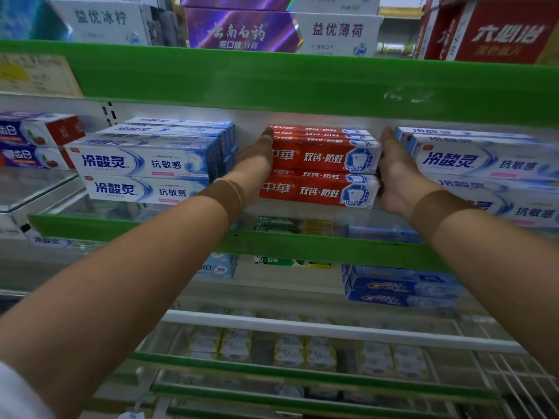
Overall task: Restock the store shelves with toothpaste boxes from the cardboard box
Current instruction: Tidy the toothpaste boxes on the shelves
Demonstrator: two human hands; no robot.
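Observation:
A stack of red toothpaste boxes (320, 167) stands in the middle of the shelf, several boxes deep and two high. My left hand (257, 164) lies flat with straight fingers against the stack's left end. At the stack's right end, my right hand (393, 173) presses against it with its fingers extended. Both arms reach forward from the bottom corners. The cardboard box is not in view.
White and blue toothpaste boxes (145, 164) stand stacked left of the red ones, and more of them (490, 170) to the right. A green shelf edge (302, 246) runs below, another green edge (272, 83) above. Lower shelves hold blue boxes (402, 288) and yellowish packs (290, 352).

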